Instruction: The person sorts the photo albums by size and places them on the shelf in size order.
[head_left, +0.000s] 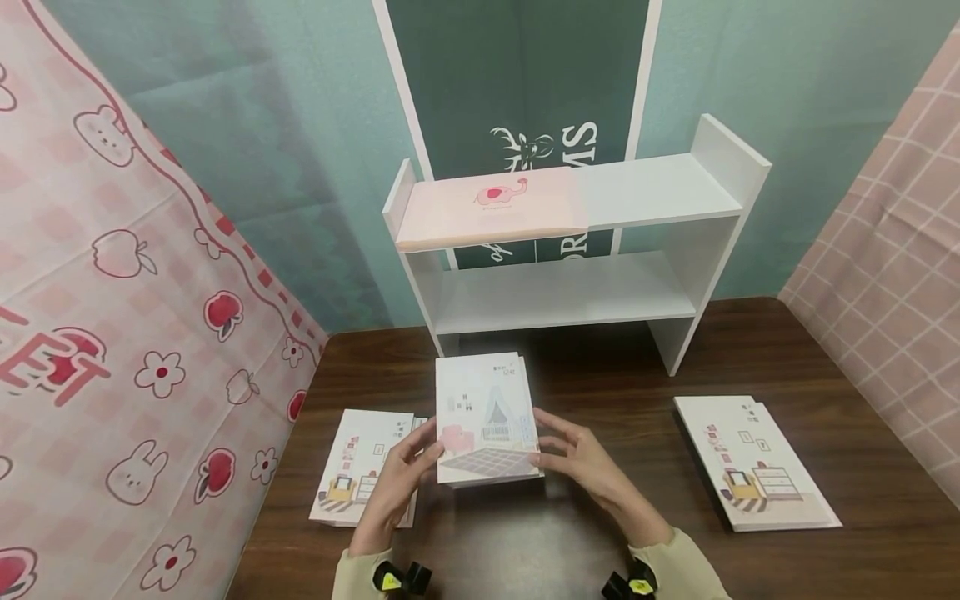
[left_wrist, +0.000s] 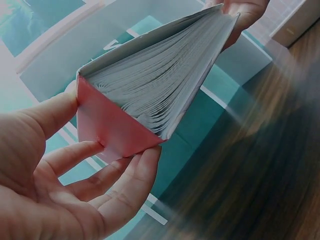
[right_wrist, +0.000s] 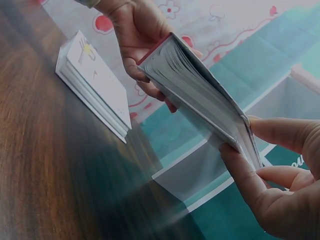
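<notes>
Between both hands, raised off the table, is a thick book (head_left: 487, 417) with a pale cover showing a drawn house and a pink shape. My left hand (head_left: 401, 479) grips its wide pinkish-red spine (left_wrist: 112, 117), thumb on one edge and fingers along the other. At the opposite side, my right hand (head_left: 581, 467) pinches the covers' free edges between thumb and fingers, clearest in the right wrist view. The pages (left_wrist: 160, 75) fan out towards the spine, which is wider than the free edge. Near my left hand lies a stack of similar books (head_left: 360, 458), partly hidden by that hand.
A white two-tier shelf (head_left: 570, 292) stands at the back of the dark wooden table (head_left: 615, 533). A pink elephant-print cover (head_left: 480, 204) lies over its upper board's left part. More pale books (head_left: 757, 467) lie at the right. Printed cloths hang at the back and sides.
</notes>
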